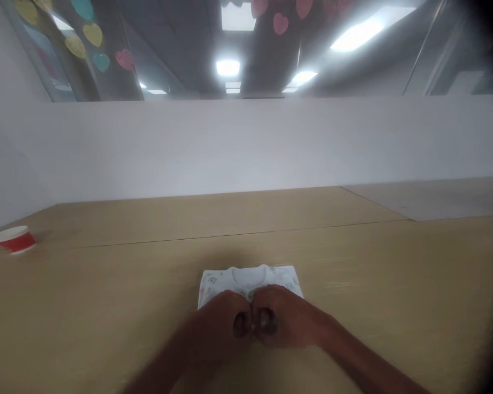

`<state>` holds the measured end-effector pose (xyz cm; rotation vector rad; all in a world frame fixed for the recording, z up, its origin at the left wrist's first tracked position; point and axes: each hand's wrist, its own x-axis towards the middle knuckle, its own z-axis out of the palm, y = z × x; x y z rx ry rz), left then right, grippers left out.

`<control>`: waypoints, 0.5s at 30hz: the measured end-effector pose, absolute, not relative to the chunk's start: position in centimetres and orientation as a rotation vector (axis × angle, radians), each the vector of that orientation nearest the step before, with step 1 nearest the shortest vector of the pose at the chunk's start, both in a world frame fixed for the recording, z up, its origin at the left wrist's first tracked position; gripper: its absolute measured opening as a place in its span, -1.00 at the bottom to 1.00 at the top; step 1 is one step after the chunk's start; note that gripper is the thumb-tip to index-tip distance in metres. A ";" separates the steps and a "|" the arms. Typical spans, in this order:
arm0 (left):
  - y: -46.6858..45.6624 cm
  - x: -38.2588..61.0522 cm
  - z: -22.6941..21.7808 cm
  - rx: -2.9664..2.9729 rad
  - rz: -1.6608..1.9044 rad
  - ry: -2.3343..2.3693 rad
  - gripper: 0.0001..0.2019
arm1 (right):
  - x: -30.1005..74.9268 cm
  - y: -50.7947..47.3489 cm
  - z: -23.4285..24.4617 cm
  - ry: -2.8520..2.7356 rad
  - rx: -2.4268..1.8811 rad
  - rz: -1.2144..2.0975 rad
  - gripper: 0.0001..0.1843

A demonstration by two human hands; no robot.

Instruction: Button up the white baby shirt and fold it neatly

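A folded white garment [249, 278] with a round collar and small pale prints lies flat on the table, its collar edge facing the wall. Over its near part, my left hand [230, 320] is closed in a fist. My right hand [281, 317], also a fist, presses knuckles against the left. Dark hollows show inside both curled hands, and I see nothing held in them. The lower part of the garment is hidden behind the hands and wrists.
A red and white paper cup [16, 241] stands at the far left of the wooden table [127, 295]. Behind the table rises a white partition [230, 148], with glass above it bearing heart-shaped paper notes [92, 34]. A grey panel [443, 200] adjoins at right.
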<state>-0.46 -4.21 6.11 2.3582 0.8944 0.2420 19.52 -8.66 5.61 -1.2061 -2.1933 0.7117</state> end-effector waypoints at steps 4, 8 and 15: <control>-4.4 -0.3 6.2 2.369 0.213 0.887 -0.89 | 19.2 -8.7 5.5 -2.170 -1.213 0.792 -0.87; -4.5 -0.3 6.3 2.401 0.266 0.850 -0.89 | 19.4 -8.9 5.6 -2.129 -1.172 0.796 -0.86; -3.1 -1.2 6.9 2.552 0.521 0.823 -0.64 | 20.9 -7.9 5.9 -1.871 -1.106 0.691 -0.77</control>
